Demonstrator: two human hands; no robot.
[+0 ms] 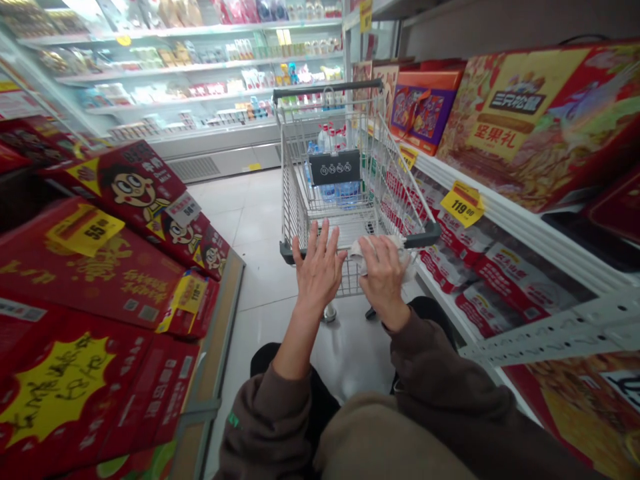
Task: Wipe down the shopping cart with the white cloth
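Note:
A metal shopping cart stands in front of me, its dark push handle running across near my hands. My left hand is open above the left part of the handle, fingers stretched out, holding nothing; whether it touches the handle I cannot tell. My right hand is closed over a crumpled white cloth at the handle's right part. Bottles with red caps show beyond the cart's black sign panel; I cannot make out whether they are inside the basket.
Stacked red gift boxes with yellow price tags line the left side. A white shelf holding boxed snacks runs close along the right. Lit refrigerated shelves stand across the far end. Pale floor tiles show between the cart and the left display.

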